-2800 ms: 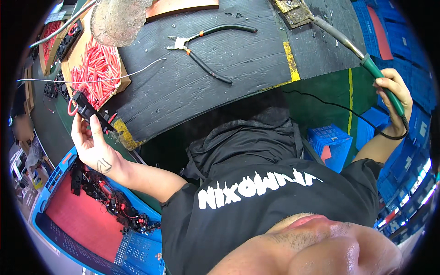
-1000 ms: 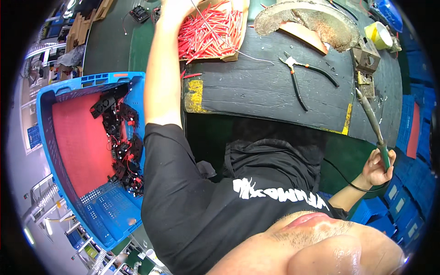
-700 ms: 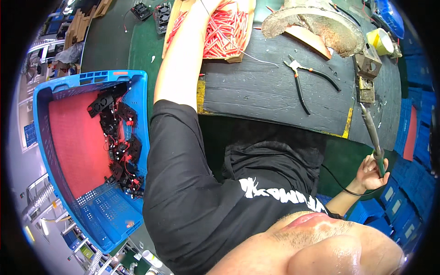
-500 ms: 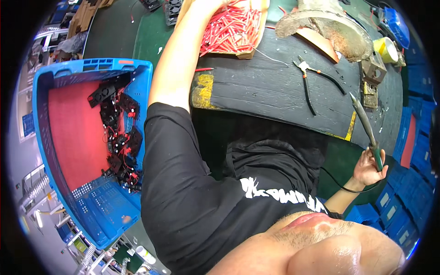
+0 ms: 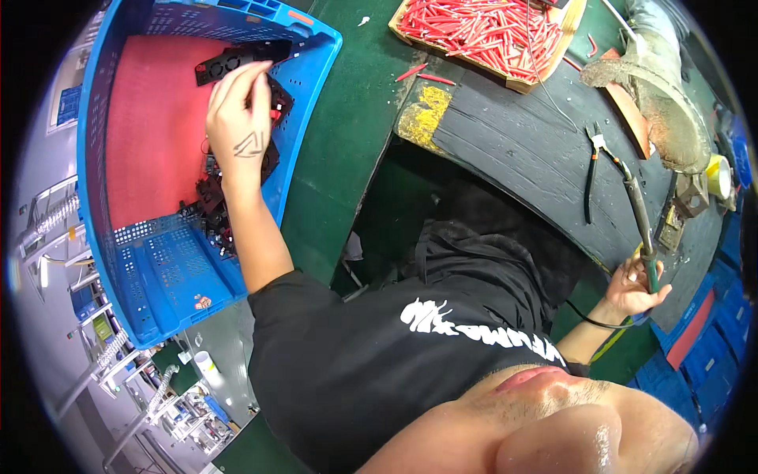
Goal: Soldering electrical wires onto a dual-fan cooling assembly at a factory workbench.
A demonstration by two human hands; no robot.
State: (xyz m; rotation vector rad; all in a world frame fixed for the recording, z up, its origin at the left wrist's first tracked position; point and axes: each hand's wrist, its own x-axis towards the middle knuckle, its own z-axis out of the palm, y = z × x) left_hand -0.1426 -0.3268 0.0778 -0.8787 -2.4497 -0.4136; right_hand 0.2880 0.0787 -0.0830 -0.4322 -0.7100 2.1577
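Green tabletop (image 5: 347,150) runs up the middle, with one dark curved mat (image 5: 537,166) laid over its right part and a yellow patch at the mat's near corner. One blue crate (image 5: 316,103) stands at the left, its bottom covered by a red sheet (image 5: 142,118); black parts (image 5: 217,209) lie heaped along its right wall, leaving most of the red sheet bare. One shallow tray (image 5: 564,35) of red sleeves (image 5: 482,28) sits at the far edge, and two more sleeves lie loose on the green just in front of it. One pair of pliers (image 5: 591,170) lies on the mat, open ground around it. The left hand (image 5: 237,118) reaches into the crate, fingers curled down over a black part (image 5: 237,59) near the far wall; whether they grip it I cannot tell. The right hand (image 5: 632,284), off the mat's near edge, is closed round the green handle of one soldering iron (image 5: 641,225), tip pointing away over the mat.
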